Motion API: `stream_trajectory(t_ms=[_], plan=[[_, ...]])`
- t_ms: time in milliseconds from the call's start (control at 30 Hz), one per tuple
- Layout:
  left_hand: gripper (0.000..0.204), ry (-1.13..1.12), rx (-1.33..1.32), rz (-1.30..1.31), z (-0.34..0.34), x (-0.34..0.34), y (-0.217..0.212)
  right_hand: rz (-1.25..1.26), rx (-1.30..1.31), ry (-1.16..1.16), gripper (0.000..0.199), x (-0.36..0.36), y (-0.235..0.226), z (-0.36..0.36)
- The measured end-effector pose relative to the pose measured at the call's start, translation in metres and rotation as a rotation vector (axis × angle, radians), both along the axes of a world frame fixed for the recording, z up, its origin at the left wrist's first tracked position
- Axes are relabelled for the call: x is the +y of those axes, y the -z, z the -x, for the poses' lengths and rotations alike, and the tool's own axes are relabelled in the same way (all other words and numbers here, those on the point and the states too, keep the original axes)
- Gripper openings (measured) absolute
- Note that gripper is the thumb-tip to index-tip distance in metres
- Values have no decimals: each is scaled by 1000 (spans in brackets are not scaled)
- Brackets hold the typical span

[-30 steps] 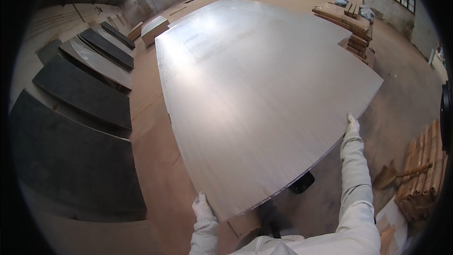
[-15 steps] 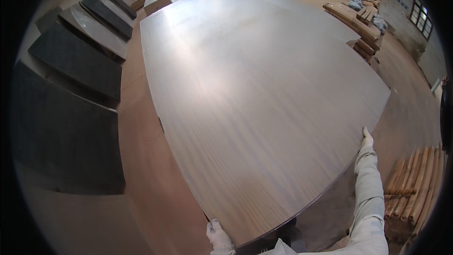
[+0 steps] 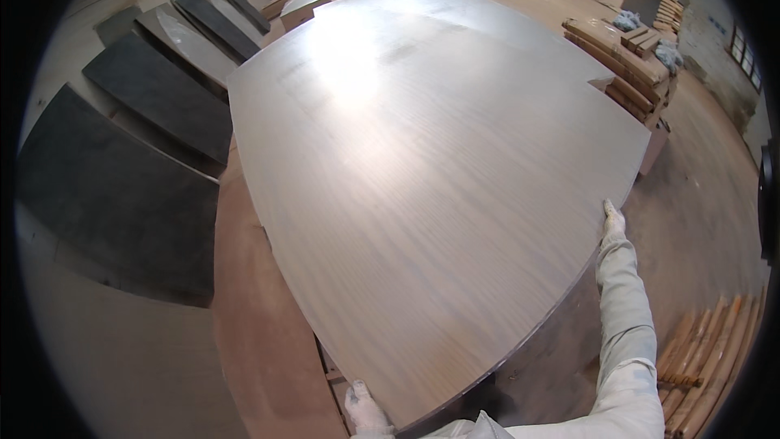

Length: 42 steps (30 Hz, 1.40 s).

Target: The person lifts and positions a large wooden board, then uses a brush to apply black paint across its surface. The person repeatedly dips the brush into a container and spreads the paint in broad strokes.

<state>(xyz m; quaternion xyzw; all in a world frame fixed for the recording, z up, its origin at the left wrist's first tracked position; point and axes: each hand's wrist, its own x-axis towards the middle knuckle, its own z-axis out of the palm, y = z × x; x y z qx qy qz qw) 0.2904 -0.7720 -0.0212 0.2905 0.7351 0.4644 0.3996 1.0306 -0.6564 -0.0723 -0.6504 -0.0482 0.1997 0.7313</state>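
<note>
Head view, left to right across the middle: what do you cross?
Dark panels on the floor → strip of bare brown board → large pale wood sheet → right hand gripping its edge → bundle of wooden sticks.

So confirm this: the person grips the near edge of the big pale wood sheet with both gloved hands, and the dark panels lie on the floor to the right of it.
Not quite. The dark panels lie to the left of the wood sheet, not the right, as the head view shows. The rest holds: the left hand and right hand, both in white gloves, are on its near edge.
</note>
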Motion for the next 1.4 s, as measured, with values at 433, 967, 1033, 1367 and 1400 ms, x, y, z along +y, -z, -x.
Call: stream_trajectory(t_ms=[433, 967, 1033, 1367, 1400], plan=[[52, 289, -403, 52, 20, 6, -57, -123, 170, -363, 58, -52, -29, 152], [58, 1149, -521, 506, 32, 75, -42, -103, 858, -391, 46, -221, -55, 713], [60, 1302, -634, 600, 39, 96, -27, -197, 674, -369, 48, -184, -29, 731], [43, 523, -1215, 139, 122, 425, -10, -66, 519, -403, 51, -68, -42, 731], [44, 456, -1180, 84, 139, 466, -11, -68, 534, -381, 52, -57, -47, 735]])
